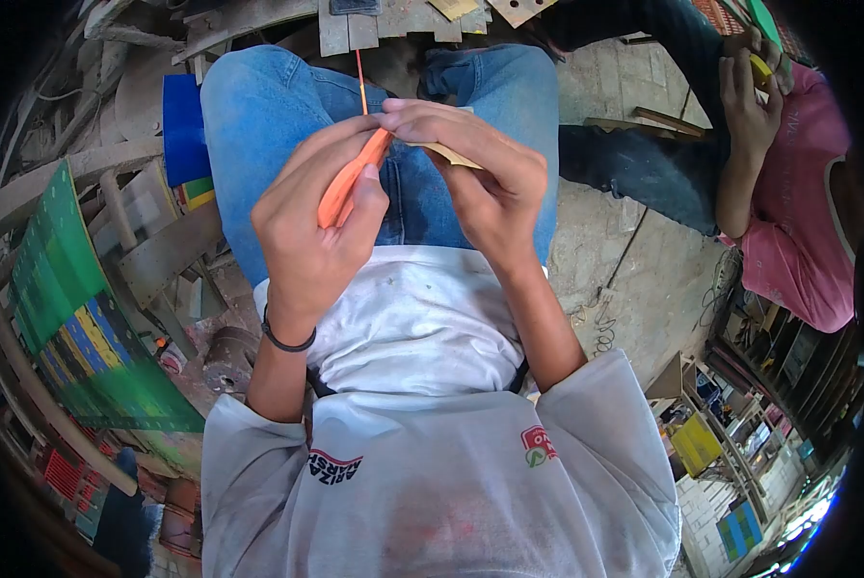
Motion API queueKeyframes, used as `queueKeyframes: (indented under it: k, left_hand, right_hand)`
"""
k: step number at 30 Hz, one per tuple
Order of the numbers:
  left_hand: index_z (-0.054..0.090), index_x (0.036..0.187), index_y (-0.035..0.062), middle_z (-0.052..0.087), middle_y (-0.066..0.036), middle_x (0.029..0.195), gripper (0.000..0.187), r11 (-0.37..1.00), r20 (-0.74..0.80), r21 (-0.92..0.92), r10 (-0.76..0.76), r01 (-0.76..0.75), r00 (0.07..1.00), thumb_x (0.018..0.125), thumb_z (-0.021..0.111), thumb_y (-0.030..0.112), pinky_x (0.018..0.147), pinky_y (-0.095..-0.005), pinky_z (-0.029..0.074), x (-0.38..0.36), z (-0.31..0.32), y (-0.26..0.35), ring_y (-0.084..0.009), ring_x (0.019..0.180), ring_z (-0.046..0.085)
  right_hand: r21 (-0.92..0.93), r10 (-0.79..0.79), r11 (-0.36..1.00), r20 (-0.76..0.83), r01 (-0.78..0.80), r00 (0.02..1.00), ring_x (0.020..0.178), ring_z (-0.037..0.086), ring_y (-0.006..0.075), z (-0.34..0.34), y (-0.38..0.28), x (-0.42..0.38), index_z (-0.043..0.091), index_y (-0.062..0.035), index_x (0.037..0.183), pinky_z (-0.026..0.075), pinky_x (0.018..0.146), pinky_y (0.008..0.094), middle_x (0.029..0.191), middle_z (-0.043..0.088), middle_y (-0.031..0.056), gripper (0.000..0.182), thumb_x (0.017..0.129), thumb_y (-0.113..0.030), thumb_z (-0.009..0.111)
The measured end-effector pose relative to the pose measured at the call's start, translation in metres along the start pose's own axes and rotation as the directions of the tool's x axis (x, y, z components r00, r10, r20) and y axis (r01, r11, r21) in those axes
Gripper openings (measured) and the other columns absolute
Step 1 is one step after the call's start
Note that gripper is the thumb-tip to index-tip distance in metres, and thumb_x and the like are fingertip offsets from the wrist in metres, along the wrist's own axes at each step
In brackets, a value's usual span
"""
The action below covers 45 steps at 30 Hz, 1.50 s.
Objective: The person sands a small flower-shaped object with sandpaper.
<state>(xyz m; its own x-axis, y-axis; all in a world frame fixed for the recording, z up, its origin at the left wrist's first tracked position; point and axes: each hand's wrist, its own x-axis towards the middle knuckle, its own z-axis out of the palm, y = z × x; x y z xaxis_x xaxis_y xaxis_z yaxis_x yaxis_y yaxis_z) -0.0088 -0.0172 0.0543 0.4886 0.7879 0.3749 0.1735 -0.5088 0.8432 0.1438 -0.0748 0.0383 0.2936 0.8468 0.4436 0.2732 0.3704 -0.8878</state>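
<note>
My left hand (321,202) is closed around an orange flat-sided piece (347,185), whose lower end shows a slot between thumb and palm. My right hand (485,169) is closed on a folded tan sheet that looks like sandpaper (448,154). Its fingers reach over the upper end of the orange piece and meet the left fingertips. Beyond the fingertips a thin orange-red strip (361,82) extends toward the bench; whether it joins the orange piece is hidden by the fingers. Both hands are above my lap.
A worn wooden bench (350,37) stands ahead, with a dark flat object (356,6) on it. To the right sits a person in a pink shirt (798,212), holding something yellow. A green painted board (61,270) leans at left, near a blue panel (183,130).
</note>
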Motion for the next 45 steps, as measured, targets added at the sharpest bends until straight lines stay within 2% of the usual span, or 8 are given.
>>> queueKeyframes:
  k: [5,9,21,23,37,40,43,45]
  left_hand:
    - [0.066,0.098,-0.0071,0.070,-0.018,0.101,0.023,1.000,-0.019,0.025,0.005,-0.005,1.000,0.075,0.062,-0.008,0.078,-0.0335,0.055,-0.002,0.001,-0.002,-0.0288,0.089,0.069]
    - [0.066,0.098,-0.0063,0.070,-0.018,0.101,0.024,1.000,-0.006,0.008,-0.008,0.008,1.000,0.075,0.062,-0.008,0.080,-0.0340,0.054,0.001,0.000,0.001,-0.0293,0.090,0.069]
    - [0.066,0.097,-0.0054,0.069,-0.017,0.101,0.023,0.998,0.029,0.056,-0.029,0.028,0.999,0.074,0.065,-0.006,0.080,-0.0351,0.053,0.000,-0.001,-0.002,-0.0311,0.090,0.068]
    - [0.066,0.097,-0.0055,0.070,-0.017,0.101,0.023,0.997,0.026,0.068,-0.036,0.034,0.999,0.074,0.065,-0.006,0.080,-0.0355,0.053,0.000,-0.002,-0.001,-0.0312,0.090,0.068]
    - [0.066,0.096,-0.0051,0.070,-0.017,0.098,0.022,0.987,0.064,0.094,-0.137,0.131,0.988,0.074,0.066,-0.003,0.080,-0.0368,0.053,0.001,-0.003,0.000,-0.0333,0.090,0.068]
    - [0.067,0.096,-0.0048,0.070,-0.016,0.098,0.022,0.993,0.062,0.097,-0.069,0.063,0.996,0.074,0.066,-0.004,0.081,-0.0367,0.053,0.003,-0.003,0.000,-0.0326,0.089,0.068]
    - [0.067,0.096,-0.0043,0.071,-0.016,0.098,0.022,0.996,0.078,0.036,-0.088,0.085,0.993,0.074,0.065,-0.004,0.081,-0.0361,0.052,0.004,-0.002,-0.004,-0.0312,0.090,0.067]
    - [0.067,0.097,-0.0037,0.070,-0.016,0.099,0.023,0.998,0.086,0.056,-0.014,0.009,0.996,0.075,0.064,-0.005,0.082,-0.0356,0.052,0.005,-0.004,-0.003,-0.0303,0.090,0.067]
  right_hand:
    - [0.036,-0.081,0.996,0.063,0.079,0.995,0.104,0.068,0.0310,0.004,-0.011,0.003,0.070,0.0035,0.097,0.052,0.093,0.0397,0.099,0.072,0.0152,0.031,0.070,0.013,0.058]
    - [-0.053,0.043,0.998,0.022,-0.042,0.999,0.104,0.068,0.0316,-0.003,0.000,0.001,0.070,0.0074,0.096,0.052,0.095,0.0402,0.100,0.072,0.0183,0.031,0.073,0.016,0.051]
    - [0.015,0.063,0.998,0.026,-0.063,0.998,0.103,0.069,0.0307,-0.001,-0.001,0.000,0.071,0.0026,0.096,0.053,0.093,0.0392,0.098,0.072,0.0140,0.030,0.071,0.012,0.058]
    - [0.012,-0.066,0.998,0.125,0.065,0.990,0.105,0.068,0.0319,-0.001,-0.009,0.004,0.071,0.0027,0.097,0.052,0.095,0.0406,0.099,0.072,0.0145,0.032,0.069,0.012,0.057]
    - [-0.134,-0.145,0.976,0.188,0.171,0.971,0.106,0.067,0.0310,-0.012,-0.002,0.012,0.069,0.0015,0.096,0.051,0.098,0.0436,0.097,0.071,0.0114,0.034,0.066,0.012,0.059]
    - [-0.081,-0.110,0.988,0.218,0.130,0.970,0.106,0.067,0.0338,-0.017,-0.003,0.012,0.071,0.0047,0.094,0.051,0.095,0.0447,0.094,0.072,0.0163,0.033,0.066,0.016,0.057]
    - [-0.295,-0.053,0.949,0.181,0.106,0.982,0.104,0.067,0.0301,-0.029,0.009,0.015,0.070,0.0044,0.096,0.053,0.091,0.0386,0.099,0.072,0.0172,0.030,0.072,0.017,0.057]
    - [-0.099,0.133,0.987,0.082,-0.124,0.988,0.102,0.067,0.0242,-0.028,0.001,0.010,0.069,0.0046,0.099,0.054,0.086,0.0315,0.109,0.069,0.0177,0.028,0.079,0.017,0.053]
